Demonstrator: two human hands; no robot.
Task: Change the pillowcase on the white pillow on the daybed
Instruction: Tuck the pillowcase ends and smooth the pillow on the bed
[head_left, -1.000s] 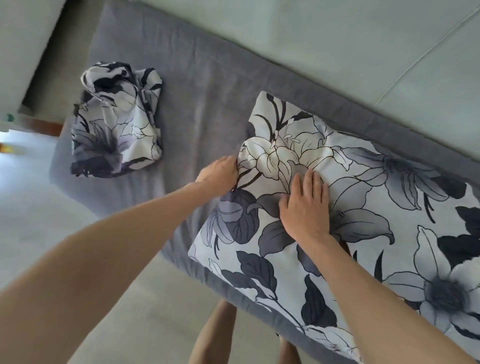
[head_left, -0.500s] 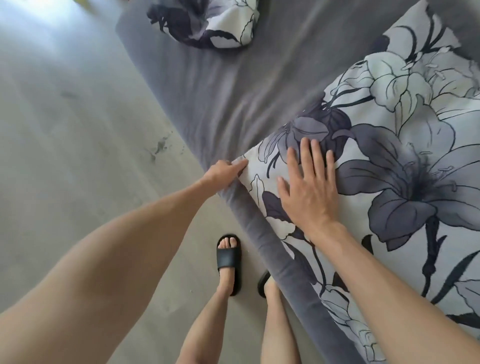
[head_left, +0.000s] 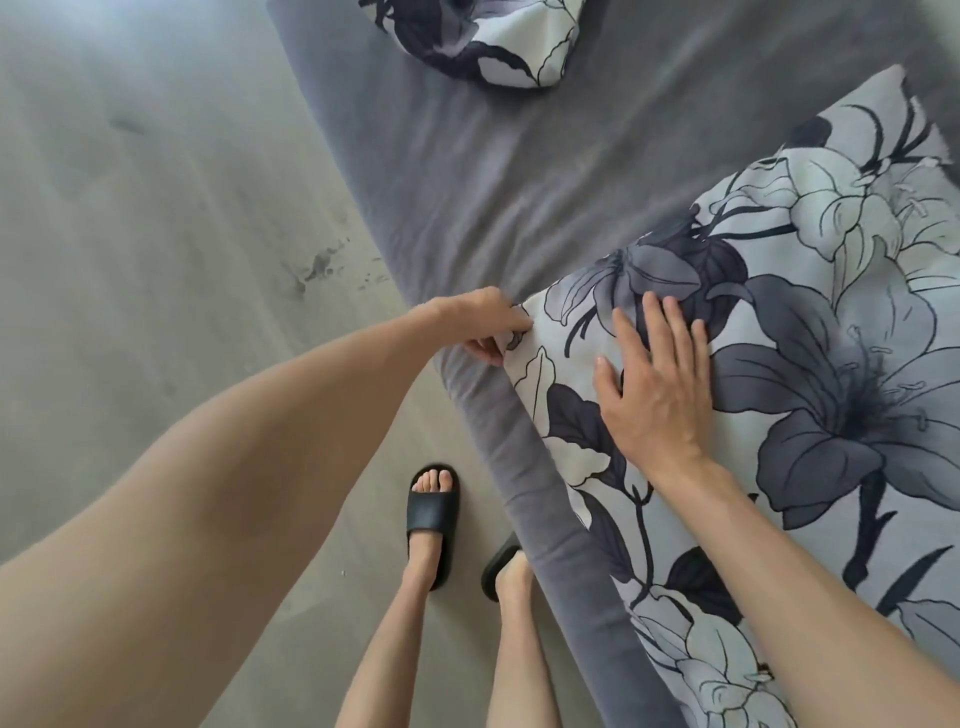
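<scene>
At daybed (head_left: 467, 171) front edge: left hand (head_left: 485, 325) pinched floral pillowcase (head_left: 779, 364) corner, likely tugging it square; right hand (head_left: 657, 387) spread flat, pinning pillow.

head view: only one camera, worn on the head | faces steeply down and a little forward | close over the front edge of the daybed (head_left: 519, 499) | the floor (head_left: 156, 260) fills the left part, the person's own feet at the bottom
</scene>
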